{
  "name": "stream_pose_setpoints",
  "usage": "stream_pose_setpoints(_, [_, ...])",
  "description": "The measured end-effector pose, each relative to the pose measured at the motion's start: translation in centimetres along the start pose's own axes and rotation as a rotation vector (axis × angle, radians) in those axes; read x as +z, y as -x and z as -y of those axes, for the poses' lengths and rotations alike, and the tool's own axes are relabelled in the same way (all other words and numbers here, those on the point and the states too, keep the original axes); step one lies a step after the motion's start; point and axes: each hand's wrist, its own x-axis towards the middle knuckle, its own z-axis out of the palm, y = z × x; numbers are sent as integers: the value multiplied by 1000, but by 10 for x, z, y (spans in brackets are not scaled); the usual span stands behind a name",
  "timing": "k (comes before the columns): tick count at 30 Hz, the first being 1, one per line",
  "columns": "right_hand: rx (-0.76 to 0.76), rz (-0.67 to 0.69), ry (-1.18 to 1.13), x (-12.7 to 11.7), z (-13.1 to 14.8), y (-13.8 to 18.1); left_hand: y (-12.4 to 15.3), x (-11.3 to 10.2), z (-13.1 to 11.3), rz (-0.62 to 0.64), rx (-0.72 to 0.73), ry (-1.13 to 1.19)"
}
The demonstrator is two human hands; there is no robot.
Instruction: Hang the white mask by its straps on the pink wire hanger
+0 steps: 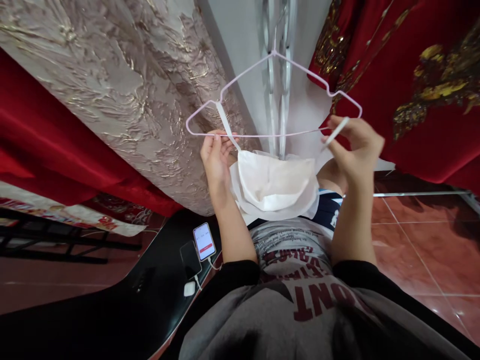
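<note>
A pale pink clothes hanger hangs upright in front of a metal rail. From it, on the left, a white strap runs over the hanger's notch down to a cream garment, which has a sheer outer layer. My left hand is closed around the hanger's lower bar, near that strap. The garment's other strap is pinched between the thumb and fingers of my right hand, just below the hanger's right end. That strap is off the hanger. The garment hangs over my lap.
Patterned beige fabric drapes at the left, and red fabric with gold decoration at the right. Metal rails stand behind the hanger. A black bench holds a lit phone, a dark phone and a white case.
</note>
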Motion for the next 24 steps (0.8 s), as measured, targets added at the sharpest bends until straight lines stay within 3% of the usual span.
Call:
stream_pose_setpoints(3, [-15, -129, -8, -29, -26, -7, 0, -2, -2, -12, -1, 7])
stream_pose_setpoints(8, [-60, 52, 72, -59, -41, -38, 3, -6, -3, 35, 11, 34])
stream_pose_setpoints(14, [-6, 388, 236, -43, -5, -81, -1, -11, -4, 26, -1, 5])
stream_pose_setpoints(17, [-16, 488, 281, -31, 11, -93, -3, -12, -4, 19, -13, 1])
stream_pose_setpoints(21, [-26, 509, 384, -25, 28, -103, -1, -10, -4, 16, -36, 41])
stream_pose_setpoints(24, [-104, 417, 405, -27, 44, -104, 0, -7, -4, 22, -69, 31])
